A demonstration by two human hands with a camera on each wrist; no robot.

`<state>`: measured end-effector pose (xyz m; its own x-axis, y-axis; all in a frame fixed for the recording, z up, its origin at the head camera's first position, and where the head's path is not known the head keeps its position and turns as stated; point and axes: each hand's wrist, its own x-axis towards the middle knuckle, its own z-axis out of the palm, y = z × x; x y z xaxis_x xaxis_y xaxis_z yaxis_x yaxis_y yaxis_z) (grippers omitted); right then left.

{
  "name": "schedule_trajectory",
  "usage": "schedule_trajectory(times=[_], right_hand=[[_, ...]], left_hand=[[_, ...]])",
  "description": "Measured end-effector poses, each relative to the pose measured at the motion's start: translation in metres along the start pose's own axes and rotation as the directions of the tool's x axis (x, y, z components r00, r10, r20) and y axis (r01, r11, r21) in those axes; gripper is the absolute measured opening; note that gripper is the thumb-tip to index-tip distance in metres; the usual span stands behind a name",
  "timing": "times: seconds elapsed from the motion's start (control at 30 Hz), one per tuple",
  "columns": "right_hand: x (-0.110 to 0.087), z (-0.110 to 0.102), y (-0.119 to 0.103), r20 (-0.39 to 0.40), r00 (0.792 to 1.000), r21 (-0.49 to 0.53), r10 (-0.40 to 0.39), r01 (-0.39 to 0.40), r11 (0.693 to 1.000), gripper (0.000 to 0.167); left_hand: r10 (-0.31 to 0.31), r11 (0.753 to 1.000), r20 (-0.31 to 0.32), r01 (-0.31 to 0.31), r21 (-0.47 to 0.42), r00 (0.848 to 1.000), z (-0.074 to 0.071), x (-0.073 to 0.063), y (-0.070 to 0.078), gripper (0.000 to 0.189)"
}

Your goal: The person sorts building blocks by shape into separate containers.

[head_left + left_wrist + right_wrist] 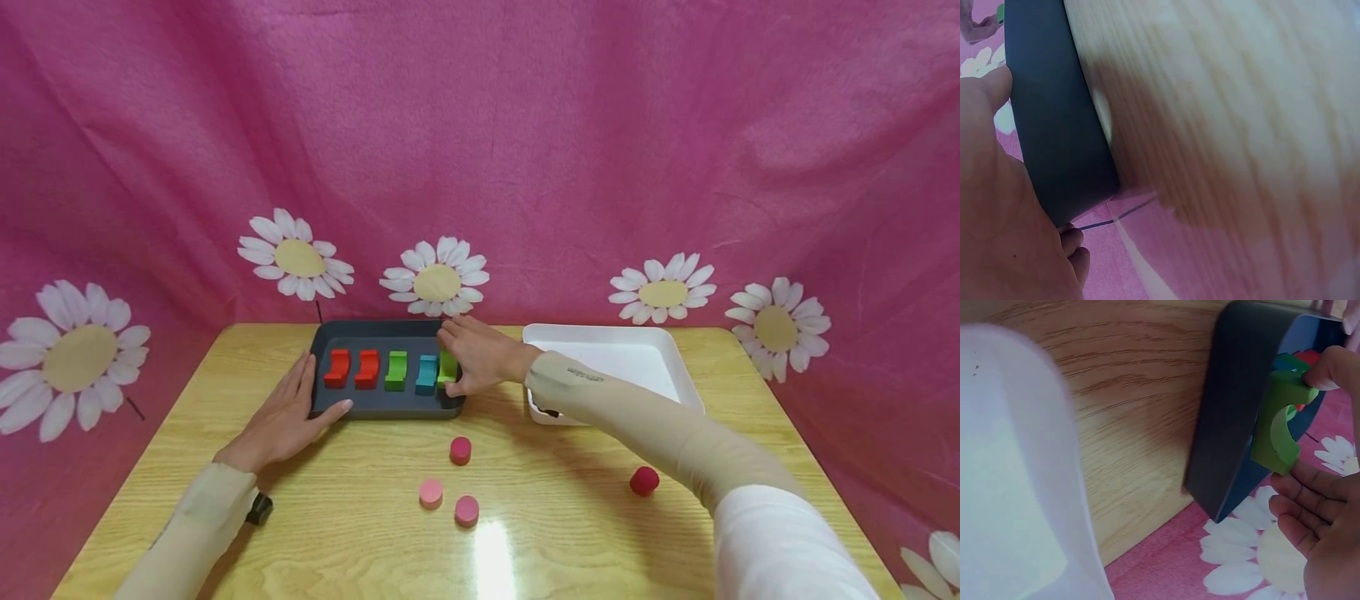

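A green notched block (1267, 422) is at the right end of a dark tray (397, 411), in the fingers of the right hand (486, 354). The thumb is on one end and the fingertips on the other, so the grip is closed on the block. A blue block (427, 375) stands just beside it. Further left, in a row, come a second green block (396, 372) and two red blocks (367, 369).

To handle it well, the right hand would best pinch the two ends evenly, keep the block upright and move it straight, clear of the blue block and the rim. The left hand (280, 421) rests at the tray's left end, fingers along the side and thumb apart on the front edge; its light, steady pressure should keep the tray from sliding.

Outside, a white tray (637, 358) sits to the right. Nearer the person on the wooden table (337, 525) are three pink discs (467, 511) and, further right, a dark red piece (643, 481).

The right wrist view shows the notch's curve and the pinch, partly hidden from the head view. The left wrist view shows the thumb against the tray's outer wall. Only the head view gives the whole row. Whether the held block touches the tray floor, I cannot tell.
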<state>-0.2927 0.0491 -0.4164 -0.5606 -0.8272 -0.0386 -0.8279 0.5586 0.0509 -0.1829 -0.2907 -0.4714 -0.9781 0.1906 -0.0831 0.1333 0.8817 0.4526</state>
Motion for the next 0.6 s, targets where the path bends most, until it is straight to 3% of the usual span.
schedule_trajectory(times=[0.23,0.6], right_hand=[[0.006,0.008,0.004,0.084,0.996,-0.029,0.039,-0.037,0.999,0.082],[0.012,0.014,0.007,0.065,0.998,-0.077,-0.003,0.008,0.997,0.073]], left_hand=[[0.0,1.0,-0.006,0.0,-0.006,1.0,0.001,-0.001,0.0,0.118],[-0.007,1.0,0.004,0.007,0.004,1.0,-0.001,0.0,0.002,0.117]])
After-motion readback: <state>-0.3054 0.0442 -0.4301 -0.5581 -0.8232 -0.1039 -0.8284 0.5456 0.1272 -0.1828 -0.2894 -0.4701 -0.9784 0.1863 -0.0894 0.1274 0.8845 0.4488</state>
